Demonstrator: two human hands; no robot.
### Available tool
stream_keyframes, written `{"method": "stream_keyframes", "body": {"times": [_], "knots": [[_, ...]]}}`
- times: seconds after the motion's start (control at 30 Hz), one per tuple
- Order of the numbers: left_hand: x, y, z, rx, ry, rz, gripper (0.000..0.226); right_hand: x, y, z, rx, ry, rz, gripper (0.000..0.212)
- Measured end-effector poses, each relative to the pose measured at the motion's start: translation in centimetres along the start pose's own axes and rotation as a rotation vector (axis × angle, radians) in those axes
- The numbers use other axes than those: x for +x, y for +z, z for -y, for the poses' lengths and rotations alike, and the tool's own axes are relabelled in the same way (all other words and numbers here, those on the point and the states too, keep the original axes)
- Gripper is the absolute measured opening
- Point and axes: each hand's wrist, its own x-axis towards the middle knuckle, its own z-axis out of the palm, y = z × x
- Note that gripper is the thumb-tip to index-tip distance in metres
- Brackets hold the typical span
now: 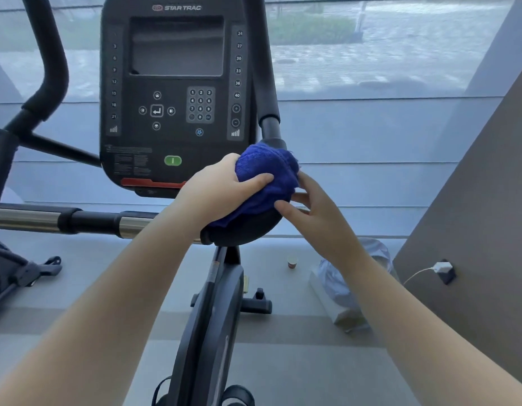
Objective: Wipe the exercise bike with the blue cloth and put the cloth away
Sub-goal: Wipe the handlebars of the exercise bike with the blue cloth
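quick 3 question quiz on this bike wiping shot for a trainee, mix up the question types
1. True or false: the blue cloth lies on the floor beside the paper cup.
2. Which of the hands grips the cloth with its thumb laid across it? A) left hand B) right hand C) neither
3. Fill in: the brand printed at the top of the console is ____.

Key
1. False; it is bunched on a dark rounded part of the bike under the console.
2. A; the right hand only touches its edge with its fingertips.
3. Star Trac.
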Motion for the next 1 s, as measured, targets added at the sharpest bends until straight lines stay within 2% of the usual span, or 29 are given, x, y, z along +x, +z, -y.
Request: {"method": "stream_keyframes", "body": {"times": [0.17, 0.37, 0.57, 0.67, 0.77, 0.9, 1.0], "knots": [[1.7, 0.0, -0.1, -0.035, 0.049, 0.013, 0.05, -0.3, 0.1, -0.3, 0.094, 0.026, -0.027, 0.063], [4.0, -0.2, -1.2, -0.06, 0.066, -0.071, 0.048, -0.6, 1.0, -0.6, 0.201, 0.098, -0.13, 0.053], [2.6, -0.6, -0.2, -0.094, 0.085, 0.022, 0.037, -0.6, 0.9, -0.7, 0.248, 0.183, -0.19, 0.061], [0.6, -0.7, 0.9, -0.013, 0.078, 0.064, 0.039, -0.7, 1.0, -0.7, 0.261, 0.195, -0.193, 0.068], [-0.8, -1.4, 1.1, 0.174, 0.094, 0.054, 0.045, -0.6, 0.9, -0.5, 0.265, 0.184, -0.194, 0.068], [-2.4, -1.8, 1.5, 0.387, 0.182, -0.035, 0.052, -0.6, 0.9, -0.4, 0.23, 0.151, -0.178, 0.064], [-3.8, -1.8, 2.2, 0.413, 0.249, -0.108, 0.053, -0.7, 0.8, -0.1, 0.138, 0.098, -0.178, 0.061]]}}
